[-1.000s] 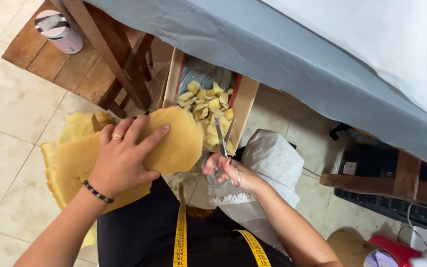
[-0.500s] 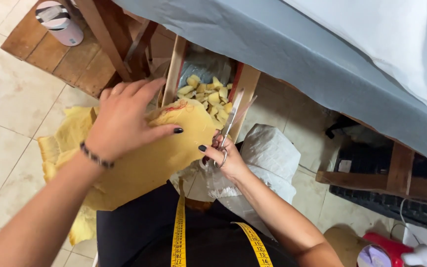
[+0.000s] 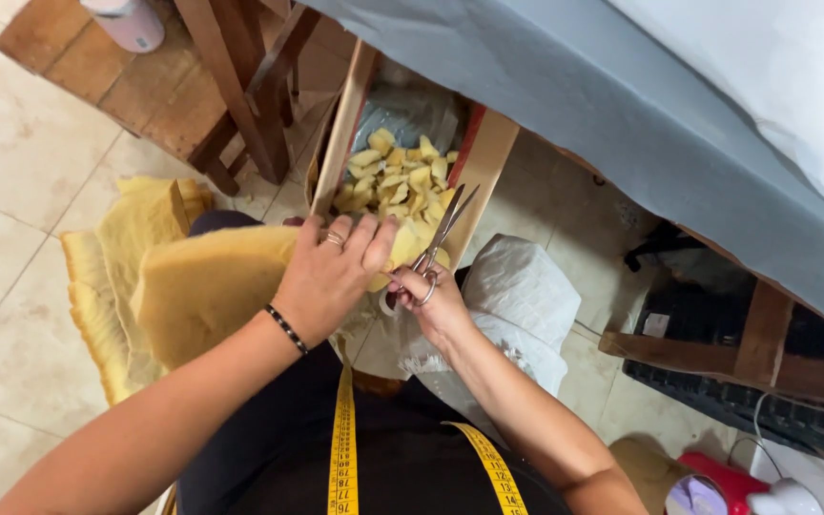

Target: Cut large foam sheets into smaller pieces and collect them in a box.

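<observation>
Gripping one pair of scissors [image 3: 439, 240], blades parted, the right hand [image 3: 436, 303] works beside the left hand [image 3: 328, 277], flat on one yellow foam sheet [image 3: 207, 291]. Beyond, one wooden box [image 3: 345, 133] holds many foam scraps [image 3: 398, 186].

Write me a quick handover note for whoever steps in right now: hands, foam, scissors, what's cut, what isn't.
Left hand: flat on the yellow foam sheet, holding it on the lap.
Right hand: fingers in the scissors, blades apart at the sheet's edge.
Done: many small foam pieces lie in the wooden box ahead.
Left: most of this sheet is uncut; more foam sheets lie on the floor to the left.
</observation>
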